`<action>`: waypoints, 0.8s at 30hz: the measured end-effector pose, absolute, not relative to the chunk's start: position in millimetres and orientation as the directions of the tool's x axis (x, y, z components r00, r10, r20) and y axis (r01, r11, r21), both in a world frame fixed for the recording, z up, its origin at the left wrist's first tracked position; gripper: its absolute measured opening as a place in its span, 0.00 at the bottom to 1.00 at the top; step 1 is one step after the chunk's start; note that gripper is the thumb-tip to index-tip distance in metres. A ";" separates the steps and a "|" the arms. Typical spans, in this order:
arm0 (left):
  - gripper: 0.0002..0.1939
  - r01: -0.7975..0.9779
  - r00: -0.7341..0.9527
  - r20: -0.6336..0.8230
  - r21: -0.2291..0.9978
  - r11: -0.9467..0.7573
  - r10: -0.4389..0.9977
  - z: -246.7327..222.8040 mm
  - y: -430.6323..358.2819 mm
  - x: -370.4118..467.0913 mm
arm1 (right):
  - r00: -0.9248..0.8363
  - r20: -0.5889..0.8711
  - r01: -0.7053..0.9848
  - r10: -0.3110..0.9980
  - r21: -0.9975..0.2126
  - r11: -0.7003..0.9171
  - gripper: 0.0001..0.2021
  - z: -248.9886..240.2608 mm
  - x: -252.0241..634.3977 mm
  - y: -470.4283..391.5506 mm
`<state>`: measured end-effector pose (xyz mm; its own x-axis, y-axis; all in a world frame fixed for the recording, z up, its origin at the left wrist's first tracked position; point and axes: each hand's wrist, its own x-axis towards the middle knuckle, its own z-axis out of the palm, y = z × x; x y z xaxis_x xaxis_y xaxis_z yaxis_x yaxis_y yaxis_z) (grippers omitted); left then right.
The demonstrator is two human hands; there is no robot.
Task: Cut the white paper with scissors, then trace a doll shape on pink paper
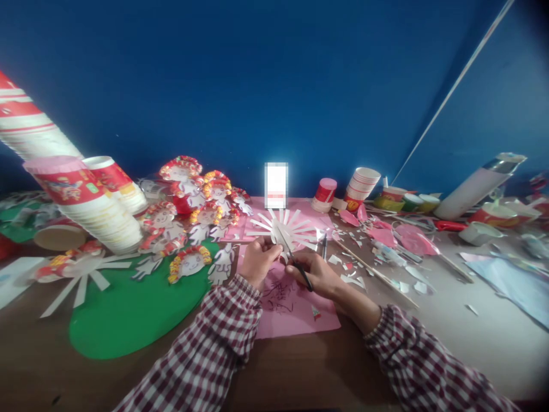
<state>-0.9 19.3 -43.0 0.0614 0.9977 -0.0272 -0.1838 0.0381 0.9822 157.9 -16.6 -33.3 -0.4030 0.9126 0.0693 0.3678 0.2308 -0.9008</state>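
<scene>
Plaid sleeves (227, 332) over desk (300, 372); both grips closed.
Left hand (258, 262) pinches fringed white paper cutout (279, 224); right hand (319, 276) holds black-handled scissors (305, 278), blades at cutout, above pink sheet (295, 323).

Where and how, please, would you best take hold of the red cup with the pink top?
I would grip around its red side, coming from the near side: the red cup stands with its narrower pink top up, and its near face looks unobstructed.
</scene>
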 end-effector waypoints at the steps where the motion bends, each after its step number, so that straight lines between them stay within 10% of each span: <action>1: 0.08 -0.169 0.065 -0.012 0.985 0.023 0.998 -44.2 19.7 -1.4 | -0.401 0.066 0.374 0.914 -0.899 0.229 0.17 -33.1 157.9 -16.8; 24: 0.05 -0.291 0.088 -0.054 0.954 0.077 0.995 -37.3 15.5 0.0 | -0.381 0.078 0.410 0.921 -0.879 0.244 0.20 -30.7 156.8 -16.7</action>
<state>0.0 15.5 -37.3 0.0879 0.9947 -0.0535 -0.2906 0.0770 0.9538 156.8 -16.7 -30.7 -0.3806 0.9214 0.0780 0.4100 0.2438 -0.8789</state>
